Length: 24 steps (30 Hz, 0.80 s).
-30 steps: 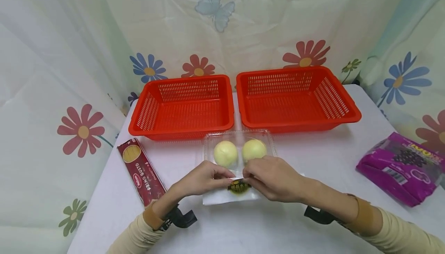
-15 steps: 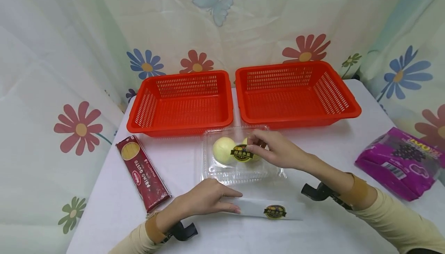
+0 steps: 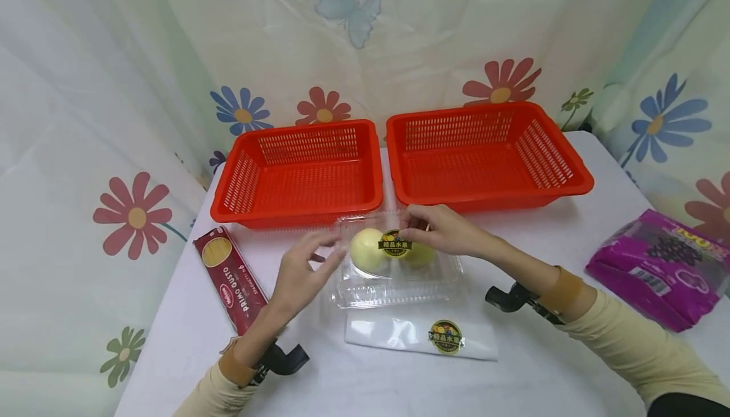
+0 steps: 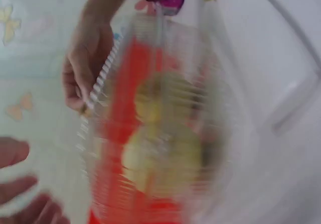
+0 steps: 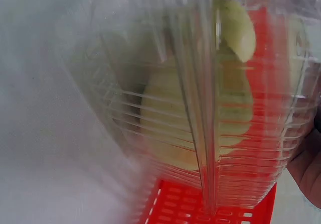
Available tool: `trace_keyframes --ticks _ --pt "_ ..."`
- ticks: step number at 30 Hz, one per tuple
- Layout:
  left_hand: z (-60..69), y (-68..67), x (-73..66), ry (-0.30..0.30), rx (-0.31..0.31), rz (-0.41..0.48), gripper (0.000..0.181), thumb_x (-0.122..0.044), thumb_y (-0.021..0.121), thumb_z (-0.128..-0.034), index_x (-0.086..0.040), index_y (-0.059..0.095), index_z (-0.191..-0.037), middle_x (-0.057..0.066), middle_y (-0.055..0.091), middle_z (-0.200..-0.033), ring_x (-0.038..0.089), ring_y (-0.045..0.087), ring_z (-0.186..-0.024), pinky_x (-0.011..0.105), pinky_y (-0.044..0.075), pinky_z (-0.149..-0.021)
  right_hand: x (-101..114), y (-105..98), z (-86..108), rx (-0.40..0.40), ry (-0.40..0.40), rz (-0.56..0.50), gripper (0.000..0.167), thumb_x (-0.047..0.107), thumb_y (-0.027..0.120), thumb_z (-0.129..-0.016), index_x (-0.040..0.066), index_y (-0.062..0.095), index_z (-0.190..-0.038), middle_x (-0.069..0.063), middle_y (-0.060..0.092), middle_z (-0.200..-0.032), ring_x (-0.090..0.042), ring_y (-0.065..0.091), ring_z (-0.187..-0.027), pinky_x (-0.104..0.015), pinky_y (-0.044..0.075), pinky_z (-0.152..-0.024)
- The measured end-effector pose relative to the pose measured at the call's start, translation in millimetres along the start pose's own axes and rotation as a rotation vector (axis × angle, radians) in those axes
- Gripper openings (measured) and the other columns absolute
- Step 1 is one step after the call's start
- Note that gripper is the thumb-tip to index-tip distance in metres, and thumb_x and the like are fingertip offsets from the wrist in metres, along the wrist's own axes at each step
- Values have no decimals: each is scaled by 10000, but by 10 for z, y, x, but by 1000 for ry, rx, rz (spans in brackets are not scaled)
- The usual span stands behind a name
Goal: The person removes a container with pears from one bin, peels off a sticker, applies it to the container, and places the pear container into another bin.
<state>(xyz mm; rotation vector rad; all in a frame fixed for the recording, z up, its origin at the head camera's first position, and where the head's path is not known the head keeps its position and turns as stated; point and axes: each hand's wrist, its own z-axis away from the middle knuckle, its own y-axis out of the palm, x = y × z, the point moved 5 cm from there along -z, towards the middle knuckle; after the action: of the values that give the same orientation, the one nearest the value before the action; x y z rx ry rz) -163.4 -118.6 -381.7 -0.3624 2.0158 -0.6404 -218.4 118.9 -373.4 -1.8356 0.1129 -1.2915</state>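
In the head view a clear plastic box [image 3: 376, 293] holds two pale yellow round fruits [image 3: 365, 250]. My right hand [image 3: 447, 231] pinches a black and gold label [image 3: 395, 244] over the box, thumb and forefinger at its right edge. At the box's left side my left hand [image 3: 302, 277] stands with fingers spread, holding nothing. Nearer the front lies a white strip [image 3: 388, 333] bearing another such label [image 3: 447, 337]. The left wrist view shows the box [image 4: 145, 33] blurred, the left fingers beside it.
Two red baskets [image 3: 310, 192] [image 3: 473, 176] stand side by side behind the box. A dark red spaghetti pack [image 3: 230, 277] lies at the left, partly under the left forearm. A purple grape-print bag [image 3: 656, 271] lies at the right.
The right hand has peeled a label off the strip and carried it over the box. The left hand has let go of the strip and moved up beside the box.
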Motion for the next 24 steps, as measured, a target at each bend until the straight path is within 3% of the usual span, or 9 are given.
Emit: trace_keyframes --ticks 1,3,5,8,11,16,24 --pt "-19 -4 109 -89 -38 13 442 -223 725 -866 -38 612 -1251 103 630 -1213 250 629 -1068 346 570 -809 -14 14 -11 9 6 -1 65 145 681 -898 136 618 -911 51 621 -776 -133 558 -739 -236 477 -653" --pt "-36 39 306 -265 -39 74 622 -308 701 -884 -20 476 -1387 156 524 -1357 314 560 -1196 427 534 -912 -32 37 -33 22 14 -1 57 144 676 -900 137 619 -905 50 618 -767 -133 552 -732 -237 473 -652" --pt "-32 124 467 -413 15 164 761 -374 668 -900 -11 330 -1476 197 421 -1460 354 473 -1305 473 461 -1016 -36 53 -59 23 18 2 55 145 676 -899 136 622 -895 48 622 -762 -132 553 -726 -240 474 -652" --pt "-11 273 615 -542 104 320 818 -391 619 -933 9 206 -1514 247 310 -1530 396 354 -1395 506 352 -1101 -44 67 -90 16 35 8 53 137 678 -894 130 627 -882 40 635 -759 -129 556 -719 -242 471 -649" --pt "-1 386 680 -583 154 426 813 -349 603 -950 14 156 -1523 254 250 -1552 399 283 -1426 508 282 -1137 -61 78 -111 8 61 26 56 125 685 -886 123 632 -869 34 644 -753 -123 557 -710 -239 469 -641" --pt "-12 451 731 -620 122 531 850 -274 646 -925 21 121 -1525 245 235 -1559 364 245 -1448 491 231 -1162 -78 98 -131 -2 73 77 65 128 695 -878 128 637 -848 42 651 -736 -108 554 -689 -241 454 -621" --pt "-35 445 751 -622 127 568 827 -203 655 -912 57 147 -1511 261 197 -1567 377 214 -1456 482 246 -1156 -96 119 -158 -16 71 152 56 140 712 -866 148 660 -846 56 654 -735 -100 553 -683 -251 455 -622"
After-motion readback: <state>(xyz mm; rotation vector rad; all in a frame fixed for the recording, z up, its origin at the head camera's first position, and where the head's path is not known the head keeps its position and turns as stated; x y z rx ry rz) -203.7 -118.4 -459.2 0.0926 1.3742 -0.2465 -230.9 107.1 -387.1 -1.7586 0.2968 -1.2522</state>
